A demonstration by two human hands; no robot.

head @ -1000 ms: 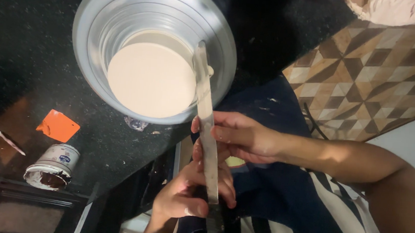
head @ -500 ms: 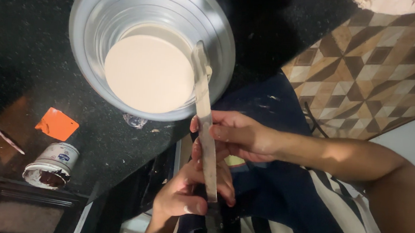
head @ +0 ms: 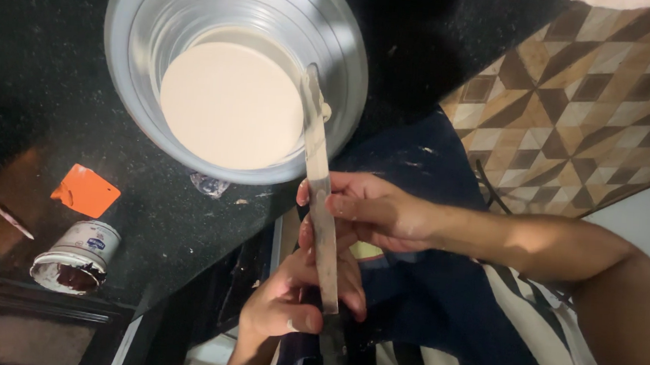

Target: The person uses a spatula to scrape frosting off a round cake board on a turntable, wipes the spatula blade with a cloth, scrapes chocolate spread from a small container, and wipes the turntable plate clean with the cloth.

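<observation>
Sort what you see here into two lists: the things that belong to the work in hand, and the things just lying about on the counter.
In use: long metal blade, left hand, right hand, metal bowl of pale batter.

Lying about: orange scraper, small white tub, crumpled wrapper.

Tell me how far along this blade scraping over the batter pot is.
Done: pale batter sits in the steel pot. In hand: left hand grips the knife's handle, right hand pinches the long knife blade. Left: smears remain on the blade near its tip.

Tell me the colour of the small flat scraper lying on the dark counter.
The scraper is orange, seen best in the head view, left of the metal bowl.
</observation>
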